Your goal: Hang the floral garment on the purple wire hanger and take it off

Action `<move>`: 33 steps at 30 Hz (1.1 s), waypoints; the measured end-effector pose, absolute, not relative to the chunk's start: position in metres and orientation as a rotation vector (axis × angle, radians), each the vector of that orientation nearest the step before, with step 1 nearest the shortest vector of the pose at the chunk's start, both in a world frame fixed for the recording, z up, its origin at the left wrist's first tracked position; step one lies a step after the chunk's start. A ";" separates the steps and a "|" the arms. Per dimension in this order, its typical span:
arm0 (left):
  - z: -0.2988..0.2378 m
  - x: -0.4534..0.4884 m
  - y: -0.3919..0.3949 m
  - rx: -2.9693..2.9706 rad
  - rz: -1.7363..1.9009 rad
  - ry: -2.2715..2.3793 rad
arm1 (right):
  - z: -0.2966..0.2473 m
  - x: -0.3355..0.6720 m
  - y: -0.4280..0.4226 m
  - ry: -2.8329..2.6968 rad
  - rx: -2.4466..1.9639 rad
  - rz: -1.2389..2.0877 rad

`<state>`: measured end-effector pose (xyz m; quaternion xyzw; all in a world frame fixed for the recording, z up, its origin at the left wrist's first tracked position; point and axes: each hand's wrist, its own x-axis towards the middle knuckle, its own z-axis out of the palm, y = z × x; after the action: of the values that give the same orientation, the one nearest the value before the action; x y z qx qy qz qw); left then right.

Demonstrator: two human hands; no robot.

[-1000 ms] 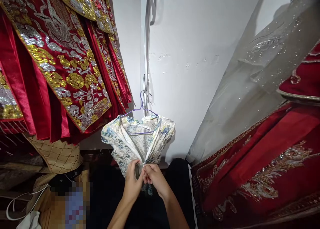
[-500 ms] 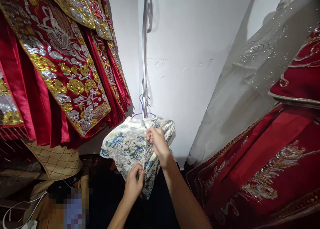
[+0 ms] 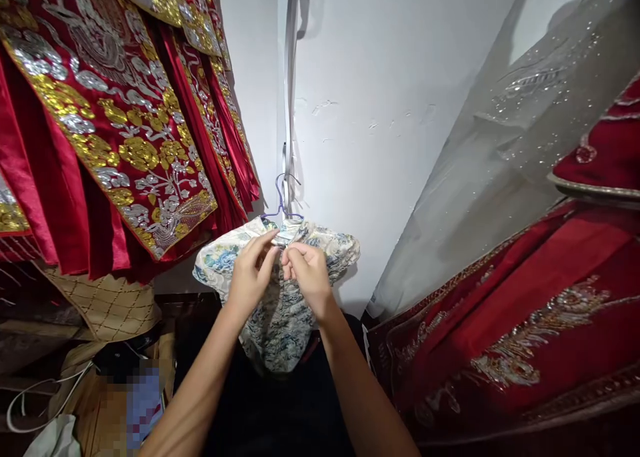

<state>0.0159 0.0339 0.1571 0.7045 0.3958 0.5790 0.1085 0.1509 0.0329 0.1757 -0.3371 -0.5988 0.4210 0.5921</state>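
Observation:
A small white garment with blue and green flower print [image 3: 280, 310] hangs on a thin purple wire hanger [image 3: 281, 200] in front of the white wall. My left hand [image 3: 250, 274] and my right hand [image 3: 305, 274] are both up at its collar, just under the hanger hook. Both pinch the fabric at the neck opening, fingertips close together. The lower part of the garment hangs loose between my forearms.
Red robes with gold and silver embroidery [image 3: 115, 117] hang at the left. A red embroidered dress [image 3: 525, 324] and a sheer sequinned veil [image 3: 505, 150] fill the right. A quilted tan cushion [image 3: 105, 307], white cables [image 3: 30, 404] and clutter lie at lower left.
My left hand has risen from the garment's lower front to the collar, joining my right hand there. The front of the garment, open a second ago, now lies closed.

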 end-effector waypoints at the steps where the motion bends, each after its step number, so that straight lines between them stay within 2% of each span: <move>1: 0.168 0.015 0.038 2.159 1.664 1.170 | 0.174 0.150 0.037 -1.398 -0.791 0.952; 7: 0.168 0.001 0.045 2.435 1.527 1.335 | 0.142 0.139 0.058 -1.427 -0.991 0.688; 11: 0.162 -0.006 0.042 2.387 1.527 1.363 | 0.145 0.134 0.051 -1.402 -0.968 0.805; 16: 0.182 0.003 0.043 2.393 1.707 1.175 | 0.171 0.133 0.040 -1.376 -0.909 0.755; 19: 0.194 0.012 0.041 2.356 1.844 1.151 | 0.167 0.132 0.049 -1.356 -0.946 0.698; 22: 0.196 -0.001 0.042 1.949 2.119 1.172 | 0.140 0.134 0.057 -1.419 -1.024 0.719; 25: 0.180 -0.048 0.049 1.176 2.373 0.987 | 0.105 0.138 0.050 -1.463 -1.075 0.865; 26: 0.169 -0.067 0.052 0.912 2.353 0.854 | 0.094 0.138 0.044 -1.445 -1.071 0.944; 28: 0.139 -0.100 0.055 0.526 2.094 0.703 | 0.080 0.136 0.029 -1.395 -1.029 1.104; 31: 0.082 -0.113 0.052 0.128 1.859 0.873 | 0.074 0.133 0.007 -1.430 -0.937 1.278; 33: 0.048 -0.099 0.046 0.106 1.771 0.932 | 0.077 0.138 -0.001 -1.544 -0.920 1.413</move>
<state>-0.0991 0.0457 0.0485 0.0445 0.3917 0.7445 0.5388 0.1379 -0.0009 0.0771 -0.3661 -0.6144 0.5624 0.4150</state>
